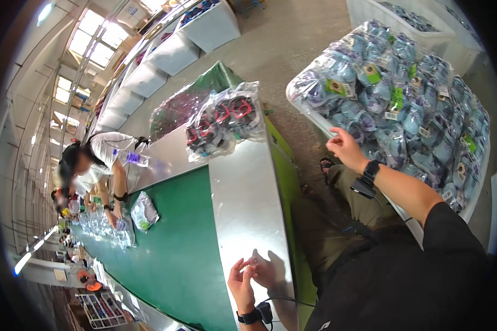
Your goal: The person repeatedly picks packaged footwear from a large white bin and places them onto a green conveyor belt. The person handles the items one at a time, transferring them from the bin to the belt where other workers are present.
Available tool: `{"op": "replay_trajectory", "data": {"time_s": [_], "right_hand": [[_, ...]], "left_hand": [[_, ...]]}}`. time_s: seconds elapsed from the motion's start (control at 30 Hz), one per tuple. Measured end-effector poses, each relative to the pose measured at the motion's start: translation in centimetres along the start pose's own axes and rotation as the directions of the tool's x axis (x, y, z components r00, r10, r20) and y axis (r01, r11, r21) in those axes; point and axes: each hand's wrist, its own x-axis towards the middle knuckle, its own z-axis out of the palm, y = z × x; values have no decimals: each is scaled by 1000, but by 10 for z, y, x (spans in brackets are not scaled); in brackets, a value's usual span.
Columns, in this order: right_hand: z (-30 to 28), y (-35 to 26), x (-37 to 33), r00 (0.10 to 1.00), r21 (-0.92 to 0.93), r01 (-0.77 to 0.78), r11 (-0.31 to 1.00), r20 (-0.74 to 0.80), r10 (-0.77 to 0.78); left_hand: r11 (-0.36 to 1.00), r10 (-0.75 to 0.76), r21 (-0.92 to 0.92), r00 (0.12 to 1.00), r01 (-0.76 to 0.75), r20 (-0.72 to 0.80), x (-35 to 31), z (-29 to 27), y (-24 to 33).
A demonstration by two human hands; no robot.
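Observation:
My left hand (241,282) hovers over the bare metal end plate (243,204) of the conveyor, fingers loosely bent and holding nothing I can see. Beside the near edge of a large white bin (309,113) is my right hand (345,149), its fingers half curled and slightly apart, with nothing visible in them. Heaped in that bin are light blue and purple shoes (370,118) in clear plastic bags, many with green tags. One bagged pair (144,212) lies alone on the green conveyor belt (176,243).
Clear bags of black and red shoes (226,121) sit on the far corner of the metal plate. Across the belt a co-worker (107,160) bends over more bagged shoes (107,229). White bins (174,52) line the far aisle; another bin (442,41) stands behind the full one.

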Motion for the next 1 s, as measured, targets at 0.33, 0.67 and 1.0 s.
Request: {"op": "replay_trajectory", "data": {"time_s": [0.33, 0.67, 1.0], "right_hand": [[-15, 21, -15, 971, -305, 232, 924, 14, -239], [-12, 21, -18, 959, -390, 254, 885, -15, -282], [-11, 29, -17, 956, -416, 275, 867, 18, -294]], "left_hand": [[977, 73, 201, 997, -66, -27, 84, -60, 25], [893, 208, 450, 881, 5, -424, 270, -215, 24], [370, 540, 887, 713, 276, -447, 432, -298, 25]]}}
